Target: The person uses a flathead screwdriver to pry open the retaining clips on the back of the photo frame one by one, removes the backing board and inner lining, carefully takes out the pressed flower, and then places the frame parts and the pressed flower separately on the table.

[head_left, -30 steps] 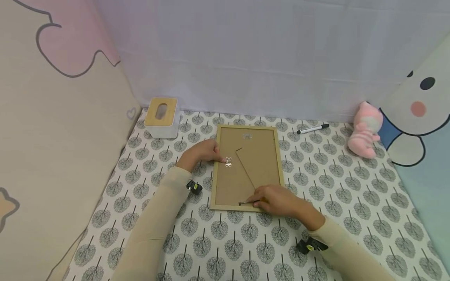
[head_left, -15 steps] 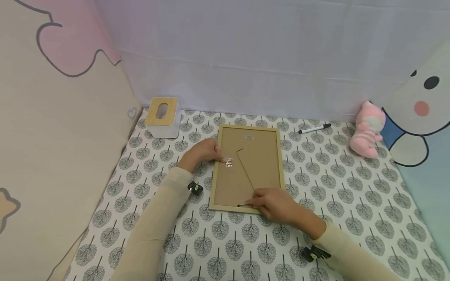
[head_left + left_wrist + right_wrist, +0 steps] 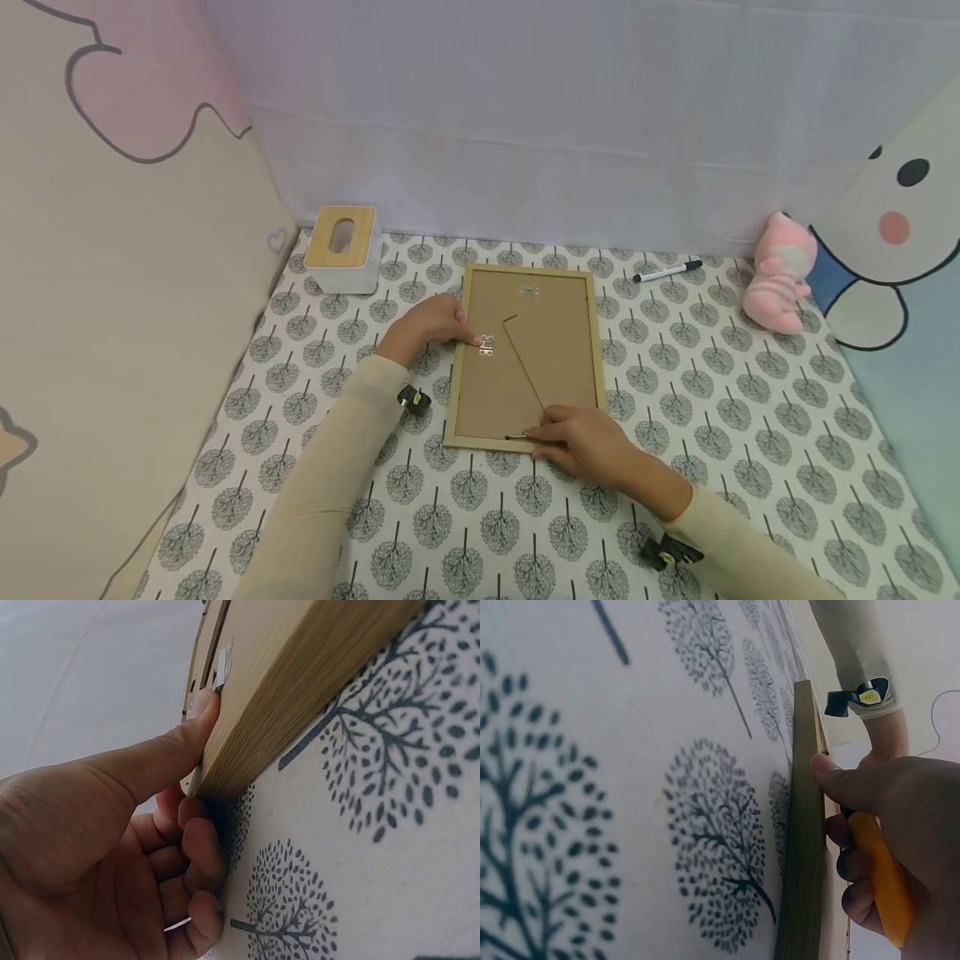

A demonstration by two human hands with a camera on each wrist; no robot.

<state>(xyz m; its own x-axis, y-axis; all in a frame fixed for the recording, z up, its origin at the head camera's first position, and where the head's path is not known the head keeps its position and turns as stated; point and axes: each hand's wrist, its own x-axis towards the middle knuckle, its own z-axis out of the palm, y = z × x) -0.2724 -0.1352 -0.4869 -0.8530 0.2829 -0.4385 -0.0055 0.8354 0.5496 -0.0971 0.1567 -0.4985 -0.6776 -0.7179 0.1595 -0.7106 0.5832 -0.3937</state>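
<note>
A picture frame (image 3: 480, 396) with a light wooden border lies back side up, its brown backing showing a thin slanted line and two metal hangers. My left hand (image 3: 438, 320) grips its left border. In the left wrist view the thumb reaches over the border to the near hanger (image 3: 223, 667), while the other fingers curl beside the outer edge. My right hand (image 3: 588, 443) is wrapped around the orange handle of a screwdriver (image 3: 881, 881) at the near right corner. Its thin shaft, dark at the tip, points left along the near border. The right thumb rests against the wooden border in the right wrist view.
A tissue box (image 3: 343, 250) with a wooden lid stands at the back left. Toward the back right lie a marker (image 3: 667, 272) and a pink plush toy (image 3: 780, 275). A tree-print cloth (image 3: 720, 433) covers the table, with curtains behind and at the sides.
The right hand has shifted slightly toward the near edge, and the screwdriver tip has moved a little left along the near border. The left hand keeps its hold on the frame.
</note>
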